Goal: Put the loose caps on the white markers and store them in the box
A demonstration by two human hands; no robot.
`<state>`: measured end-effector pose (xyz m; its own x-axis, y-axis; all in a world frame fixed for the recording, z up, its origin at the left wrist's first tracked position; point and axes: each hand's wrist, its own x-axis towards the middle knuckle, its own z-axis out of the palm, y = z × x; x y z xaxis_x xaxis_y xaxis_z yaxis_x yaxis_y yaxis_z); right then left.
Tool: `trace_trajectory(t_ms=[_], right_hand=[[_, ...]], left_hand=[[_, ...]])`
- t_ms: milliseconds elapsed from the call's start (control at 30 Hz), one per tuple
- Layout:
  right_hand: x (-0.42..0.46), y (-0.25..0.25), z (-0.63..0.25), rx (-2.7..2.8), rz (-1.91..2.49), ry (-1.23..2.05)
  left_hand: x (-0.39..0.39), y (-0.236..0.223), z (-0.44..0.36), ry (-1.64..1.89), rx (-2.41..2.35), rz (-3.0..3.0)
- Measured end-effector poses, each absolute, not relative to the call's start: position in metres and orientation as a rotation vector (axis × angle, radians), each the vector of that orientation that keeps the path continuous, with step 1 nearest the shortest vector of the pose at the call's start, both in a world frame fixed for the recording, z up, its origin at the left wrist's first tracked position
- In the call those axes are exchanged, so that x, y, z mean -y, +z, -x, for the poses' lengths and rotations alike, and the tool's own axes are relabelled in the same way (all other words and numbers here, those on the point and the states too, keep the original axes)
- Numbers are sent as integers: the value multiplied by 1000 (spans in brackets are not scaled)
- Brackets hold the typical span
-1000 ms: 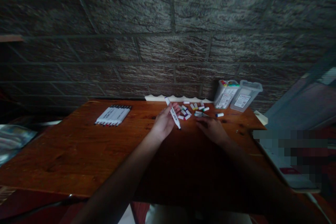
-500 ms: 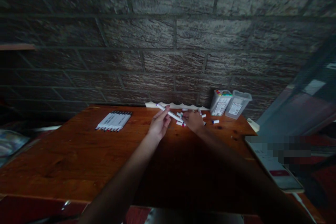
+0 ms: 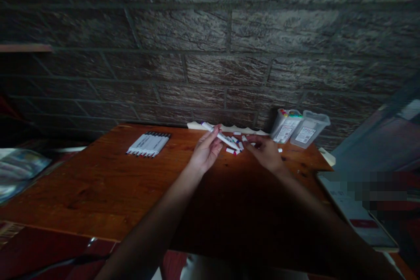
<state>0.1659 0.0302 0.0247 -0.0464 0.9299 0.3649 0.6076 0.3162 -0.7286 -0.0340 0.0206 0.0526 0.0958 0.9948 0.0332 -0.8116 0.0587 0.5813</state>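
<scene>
My left hand [image 3: 206, 153] is closed around a white marker [image 3: 221, 136] that slants up to the left above the wooden table [image 3: 98, 188]. My right hand [image 3: 265, 152] hovers just right of the marker's lower end, fingers pinched together over a scatter of loose marker caps [image 3: 233, 150]. Whether the pinch holds a cap I cannot make out. A neat row of several white markers [image 3: 149, 144] lies farther left on the table.
Two clear plastic tubs [image 3: 300, 127] stand at the table's back right against the brick wall; one holds coloured markers. A white wavy strip [image 3: 226, 128] lies along the back edge. A book or pad [image 3: 357, 210] sits at the right edge.
My right hand drew back from the caps near the wall and now sits pinched close to the marker's lower tip. The left hand still holds the marker, shifted slightly.
</scene>
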Motion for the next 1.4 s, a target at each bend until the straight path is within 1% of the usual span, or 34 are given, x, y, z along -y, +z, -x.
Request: trace_trajectory(t_ms=[133,233,400,567,800,1400], right_hand=[[5,13,-183,1538,1249,796],[21,14,-180,1479,1145,968],[25,24,-173,1481,1036,1117],[25,23,-174,1430,1004,1273],[29,23,-169,1436,902,1362],[33,26,-169,1405,963,1433]], left_hand=[[-15,53,30,1394,-407,-587],[-12,53,27,1410,-377,-634],[-11,57,27,1445,-398,-622],[-13,59,29,1447,-446,-613],[-13,57,29,1448,-482,-618],[-12,58,29,1455,-473,-637]])
